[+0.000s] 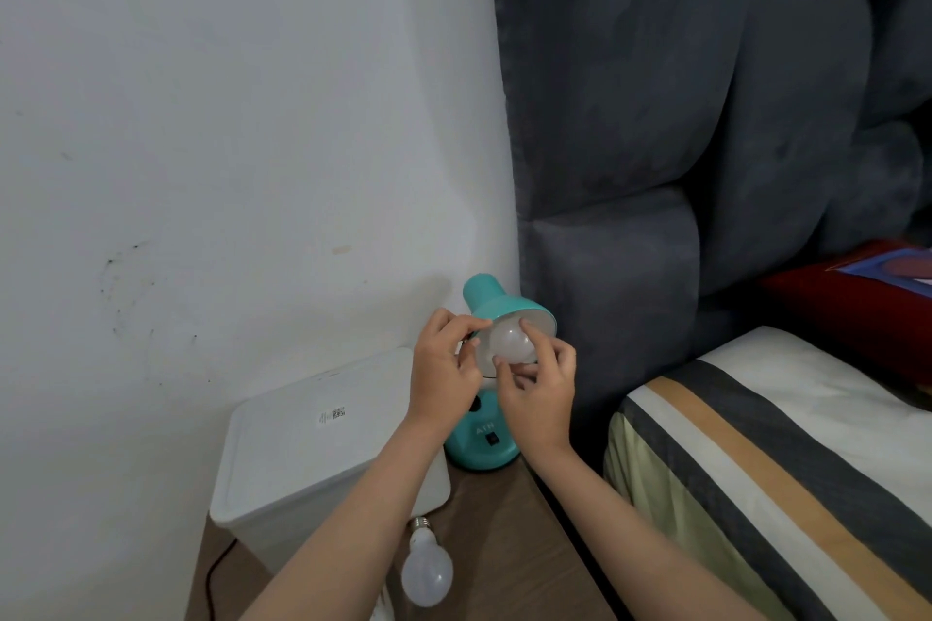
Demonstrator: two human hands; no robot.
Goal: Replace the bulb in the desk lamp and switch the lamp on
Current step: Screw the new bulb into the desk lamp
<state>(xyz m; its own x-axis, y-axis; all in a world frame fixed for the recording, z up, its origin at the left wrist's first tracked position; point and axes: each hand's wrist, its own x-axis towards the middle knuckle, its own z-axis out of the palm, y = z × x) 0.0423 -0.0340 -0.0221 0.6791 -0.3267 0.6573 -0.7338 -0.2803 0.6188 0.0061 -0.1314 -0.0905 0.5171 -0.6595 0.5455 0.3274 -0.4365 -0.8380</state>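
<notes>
A teal desk lamp (481,449) stands on a brown bedside table (497,524), its shade (497,300) tilted toward me. A white frosted bulb (507,342) sits inside the shade. My right hand (537,396) has its thumb and fingertips around the bulb's front. The rim of the shade is pinched by my left hand (444,368) on its left side. A second white bulb (426,570) lies on the table near the front, screw base pointing away from me. The lamp's black rocker switch (492,440) shows on the base. The lamp is unlit.
A white lidded plastic box (312,449) fills the table's left half, against a white wall. A black cable (214,570) runs down at the table's left edge. A grey padded headboard (630,166) and a bed with a striped pillow (781,469) lie to the right.
</notes>
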